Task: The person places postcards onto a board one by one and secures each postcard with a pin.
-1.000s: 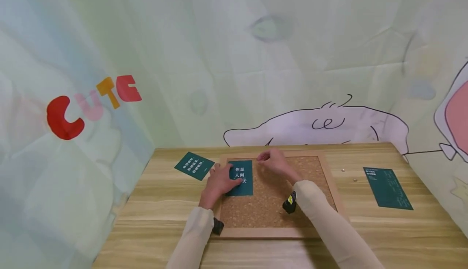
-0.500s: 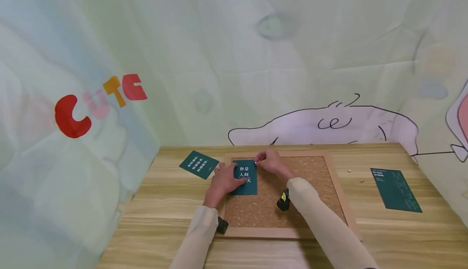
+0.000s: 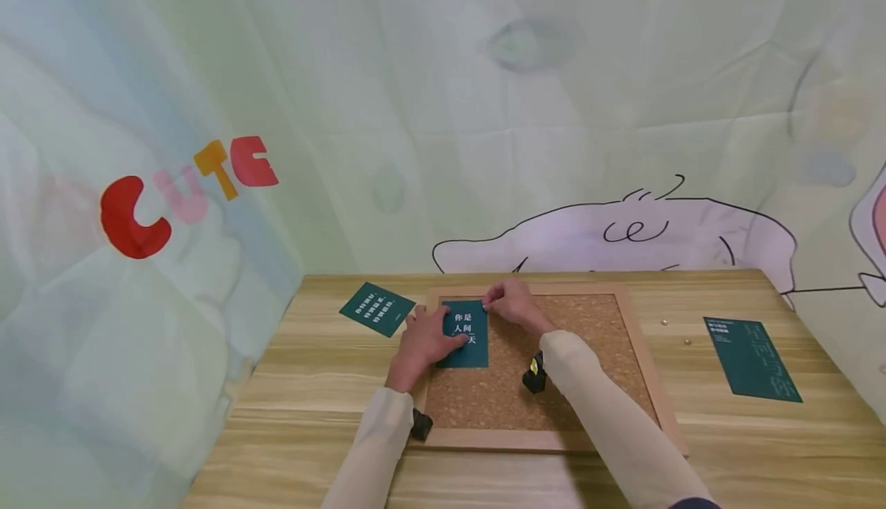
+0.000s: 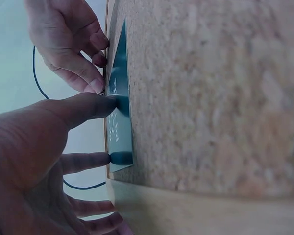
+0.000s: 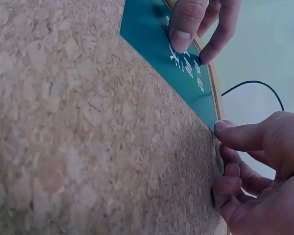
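Observation:
A dark green card (image 3: 476, 355) with white characters lies flat at the upper left of the framed corkboard (image 3: 498, 401). My left hand (image 3: 424, 337) presses it with straight thumb and index fingertip; its other fingers spread past the frame in the left wrist view. At the card's upper right corner, my right hand (image 3: 515, 305) pinches a small pale thumbtack (image 3: 484, 306) between thumb and finger. The fingertips mostly cover that tack, so its point is hidden. In the right wrist view the thumb (image 5: 240, 137) touches the card's corner, with the other fingers curled against the cork.
A second green card (image 3: 377, 309) lies turned on the wooden table (image 3: 277, 401) left of the board, and a third green card (image 3: 753, 359) lies to the right. Two small metal tacks (image 3: 664, 322) sit between board and right card. A printed curtain (image 3: 388, 148) hangs behind.
My right hand has come slightly left and down, from just beside the card onto its upper right corner. The left hand keeps its place on the card. The head view has shifted slightly.

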`<action>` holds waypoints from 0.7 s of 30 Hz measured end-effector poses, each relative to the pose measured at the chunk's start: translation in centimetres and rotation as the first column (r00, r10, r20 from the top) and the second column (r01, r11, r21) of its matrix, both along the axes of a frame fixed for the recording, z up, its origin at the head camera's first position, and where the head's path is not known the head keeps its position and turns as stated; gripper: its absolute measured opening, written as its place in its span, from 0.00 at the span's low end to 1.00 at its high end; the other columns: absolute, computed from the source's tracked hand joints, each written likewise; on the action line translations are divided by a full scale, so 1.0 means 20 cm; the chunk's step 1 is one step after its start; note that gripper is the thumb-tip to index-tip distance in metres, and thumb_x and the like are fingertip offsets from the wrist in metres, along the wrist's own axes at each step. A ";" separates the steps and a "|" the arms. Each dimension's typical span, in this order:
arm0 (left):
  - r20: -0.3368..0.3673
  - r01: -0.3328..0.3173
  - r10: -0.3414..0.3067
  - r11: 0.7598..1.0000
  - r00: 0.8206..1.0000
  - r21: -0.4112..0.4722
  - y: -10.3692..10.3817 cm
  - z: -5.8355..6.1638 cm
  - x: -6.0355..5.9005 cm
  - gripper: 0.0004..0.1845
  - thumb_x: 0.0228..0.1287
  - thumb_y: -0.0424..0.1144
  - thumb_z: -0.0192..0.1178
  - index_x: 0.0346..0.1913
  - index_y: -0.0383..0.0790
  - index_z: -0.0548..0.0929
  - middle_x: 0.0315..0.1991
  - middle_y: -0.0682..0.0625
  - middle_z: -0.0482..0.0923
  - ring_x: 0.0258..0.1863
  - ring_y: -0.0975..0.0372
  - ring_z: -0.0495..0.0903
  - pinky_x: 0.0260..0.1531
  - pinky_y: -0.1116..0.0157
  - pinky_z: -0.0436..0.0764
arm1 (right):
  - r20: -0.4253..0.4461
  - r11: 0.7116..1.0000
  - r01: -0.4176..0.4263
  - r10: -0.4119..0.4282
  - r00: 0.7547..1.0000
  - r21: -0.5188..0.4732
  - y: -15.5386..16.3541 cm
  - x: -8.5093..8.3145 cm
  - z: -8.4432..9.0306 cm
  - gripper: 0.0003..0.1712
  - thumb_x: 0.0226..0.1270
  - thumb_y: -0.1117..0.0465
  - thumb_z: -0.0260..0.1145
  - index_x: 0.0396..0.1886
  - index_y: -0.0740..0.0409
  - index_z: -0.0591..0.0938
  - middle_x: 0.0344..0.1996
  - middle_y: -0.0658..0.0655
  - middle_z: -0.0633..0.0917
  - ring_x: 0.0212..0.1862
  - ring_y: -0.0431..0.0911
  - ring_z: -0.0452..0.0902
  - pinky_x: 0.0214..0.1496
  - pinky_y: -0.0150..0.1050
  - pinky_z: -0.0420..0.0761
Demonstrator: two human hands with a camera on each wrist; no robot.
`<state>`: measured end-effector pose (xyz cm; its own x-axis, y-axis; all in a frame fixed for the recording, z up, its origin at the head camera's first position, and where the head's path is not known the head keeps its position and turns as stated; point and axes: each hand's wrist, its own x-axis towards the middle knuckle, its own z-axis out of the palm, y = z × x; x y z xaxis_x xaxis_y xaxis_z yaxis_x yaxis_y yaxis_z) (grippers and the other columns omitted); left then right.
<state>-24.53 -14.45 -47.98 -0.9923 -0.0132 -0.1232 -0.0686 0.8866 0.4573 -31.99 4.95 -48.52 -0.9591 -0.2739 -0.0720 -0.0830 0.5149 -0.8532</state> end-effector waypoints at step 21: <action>0.002 -0.008 0.008 1.000 1.000 0.005 -0.01 -0.01 -0.01 0.39 0.65 0.58 0.70 0.74 0.44 0.73 0.70 0.32 0.63 0.65 0.40 0.64 0.59 0.39 0.74 | 0.126 0.996 0.051 -0.061 0.990 0.076 -0.06 -0.04 0.04 0.10 0.71 0.64 0.70 0.30 0.64 0.89 0.25 0.54 0.78 0.32 0.48 0.72 0.34 0.38 0.69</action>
